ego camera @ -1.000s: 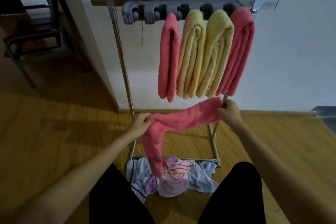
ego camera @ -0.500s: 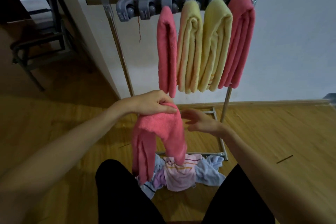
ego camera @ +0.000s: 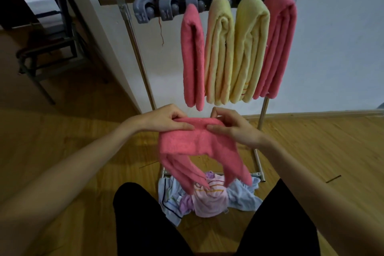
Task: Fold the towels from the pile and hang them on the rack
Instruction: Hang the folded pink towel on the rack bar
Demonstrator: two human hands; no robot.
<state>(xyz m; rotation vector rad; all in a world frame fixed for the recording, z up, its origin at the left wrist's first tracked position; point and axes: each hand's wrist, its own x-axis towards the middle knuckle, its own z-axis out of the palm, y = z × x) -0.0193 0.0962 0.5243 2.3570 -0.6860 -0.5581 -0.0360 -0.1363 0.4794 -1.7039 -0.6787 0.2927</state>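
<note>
I hold a pink towel [ego camera: 193,143] in front of me, folded over, its ends drooping toward the floor. My left hand [ego camera: 164,119] pinches its top edge on the left. My right hand [ego camera: 230,124] pinches the top edge on the right, thumb on the near face. Behind it stands the metal rack [ego camera: 133,33] with a grey clip bar [ego camera: 158,9]. Several folded towels hang from it: pink [ego camera: 192,58], two yellow [ego camera: 218,52] [ego camera: 249,48] and another pink [ego camera: 276,41]. The pile of towels [ego camera: 207,197] lies on the floor at the rack's foot.
A dark metal chair [ego camera: 47,48] stands at the back left beyond a white wall corner [ego camera: 99,33]. The wooden floor [ego camera: 322,151] spreads around the rack. My two legs in black [ego camera: 145,224] frame the pile at the bottom.
The towel went from stretched between my hands to folded over. My right hand let go, then came back to the top edge beside my left hand.
</note>
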